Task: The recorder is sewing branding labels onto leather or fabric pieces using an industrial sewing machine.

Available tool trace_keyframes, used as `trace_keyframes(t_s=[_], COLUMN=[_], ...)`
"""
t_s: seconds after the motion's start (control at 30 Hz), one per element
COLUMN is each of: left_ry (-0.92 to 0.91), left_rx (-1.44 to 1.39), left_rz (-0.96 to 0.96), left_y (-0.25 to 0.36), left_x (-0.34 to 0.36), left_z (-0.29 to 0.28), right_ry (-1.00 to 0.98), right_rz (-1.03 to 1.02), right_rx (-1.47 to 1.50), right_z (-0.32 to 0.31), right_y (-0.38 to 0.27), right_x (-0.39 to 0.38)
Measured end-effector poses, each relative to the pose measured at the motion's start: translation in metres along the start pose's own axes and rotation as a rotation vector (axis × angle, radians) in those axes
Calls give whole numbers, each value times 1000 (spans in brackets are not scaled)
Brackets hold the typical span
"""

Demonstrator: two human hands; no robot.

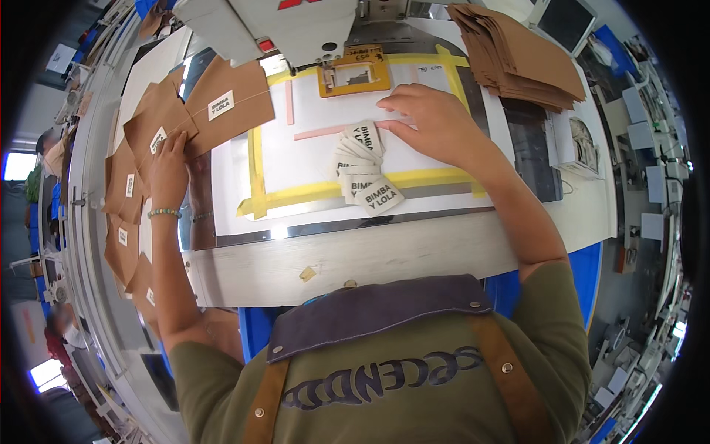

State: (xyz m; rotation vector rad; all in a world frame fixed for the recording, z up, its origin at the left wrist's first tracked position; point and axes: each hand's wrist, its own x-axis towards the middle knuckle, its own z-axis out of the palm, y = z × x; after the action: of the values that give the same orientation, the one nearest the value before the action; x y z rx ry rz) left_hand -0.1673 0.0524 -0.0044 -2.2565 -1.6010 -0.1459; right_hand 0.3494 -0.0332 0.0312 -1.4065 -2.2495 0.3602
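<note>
Along the left edge of the table point(384, 259), a row of overlapping brown pieces point(118, 196) with small pale labels point(123, 236) is being carried. Toward the far left corner, one labelled brown piece point(159, 112) is being touched from above by the fingers of the left hand point(170, 166), just beside its label; whether it is also being gripped cannot be told. Just right of it, a second labelled piece point(251, 83) is being carried partly on a white sheet point(296, 166) bordered by yellow tape point(296, 201). At the middle of the far edge, a yellow frame point(355, 92) is being overhung by the white machine head point(303, 31). Nearer the front edge, a fanned pile of pale labels point(362, 163) is being supported on the sheet beside a pink strip point(316, 134), the nearest label lapping over the tape. To the right, the right hand point(433, 122) is being held open beside the pile, thumb and forefinger apart. At the far right corner, a brown stack point(514, 59) is being supported.
</note>
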Motion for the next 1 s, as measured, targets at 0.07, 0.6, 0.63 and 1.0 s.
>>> trace_keyframes(t_s=[0.07, 0.6, 0.63, 1.0], left_ry=[68, -197, -242, -111], left_rx=[-46, -823, -872, -985], left_rz=[32, 597, 608, 558], left_y=[21, 239, 241, 224], left_x=[-1, 6, 5, 17], left_z=[2, -72, -74, -82], right_ry=[135, 405, 416, 519], right_rz=[-107, 333, 297, 274], right_rx=[-158, -556, -567, -375], right_z=[-10, -125, -126, -149], right_y=[8, 104, 110, 119], right_x=[0, -61, -63, -44])
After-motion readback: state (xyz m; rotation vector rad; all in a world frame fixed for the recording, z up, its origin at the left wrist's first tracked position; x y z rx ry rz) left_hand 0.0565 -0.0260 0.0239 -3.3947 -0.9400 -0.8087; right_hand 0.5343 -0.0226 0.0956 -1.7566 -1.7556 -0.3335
